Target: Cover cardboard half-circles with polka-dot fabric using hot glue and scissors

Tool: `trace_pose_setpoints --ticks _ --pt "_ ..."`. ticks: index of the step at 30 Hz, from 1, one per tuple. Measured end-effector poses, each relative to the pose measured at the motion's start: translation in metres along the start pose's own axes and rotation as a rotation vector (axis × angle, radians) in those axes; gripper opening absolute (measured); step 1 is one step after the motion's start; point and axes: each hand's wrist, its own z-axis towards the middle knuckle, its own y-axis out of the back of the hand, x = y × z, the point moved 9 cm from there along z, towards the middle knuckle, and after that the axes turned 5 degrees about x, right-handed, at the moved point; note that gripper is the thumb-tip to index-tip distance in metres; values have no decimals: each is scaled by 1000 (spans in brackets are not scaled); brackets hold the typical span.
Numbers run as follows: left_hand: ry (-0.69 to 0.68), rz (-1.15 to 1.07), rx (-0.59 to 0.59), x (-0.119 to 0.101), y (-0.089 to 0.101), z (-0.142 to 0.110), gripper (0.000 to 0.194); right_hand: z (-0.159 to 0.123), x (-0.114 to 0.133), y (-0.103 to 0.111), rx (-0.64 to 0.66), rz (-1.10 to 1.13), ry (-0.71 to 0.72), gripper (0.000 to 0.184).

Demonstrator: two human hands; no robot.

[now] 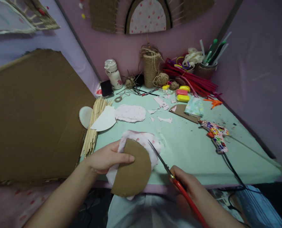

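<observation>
My left hand (pixel 109 157) grips a brown cardboard half-round (pixel 134 171) together with the pinkish-white patterned fabric (pixel 141 136) behind it, thumb on the cardboard. The fabric sticks out past the curved edge at the top, right and lower left. In my right hand (pixel 184 180) are red-handled scissors (pixel 169 172), their blades pointing up and left over the fabric's right part. The blades look closed or nearly so. On the table beyond lie an oval stack of similar fabric (pixel 130 113) and several fabric scraps (pixel 165 120).
Bamboo sticks (pixel 92 133) and a white paper piece (pixel 105 119) lie left, beside a large cardboard sheet (pixel 36 120). A glue gun (pixel 216 136) rests right, its cable trailing off the edge. Along the back stand a bottle (pixel 114 76), a twine spool (pixel 151 69) and red pipe cleaners (pixel 193 77).
</observation>
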Motion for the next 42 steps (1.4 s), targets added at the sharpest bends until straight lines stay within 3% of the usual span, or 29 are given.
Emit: trace_pose_setpoints --ticks 10,30,42 --pt "2 -12 -21 2 7 -2 32 1 -2 -2 0 33 -22 26" --pt "41 46 219 9 -12 7 24 -8 4 4 17 -105 -61 17" --pt "62 41 211 13 -7 7 26 -4 -3 7 10 -130 -48 17"
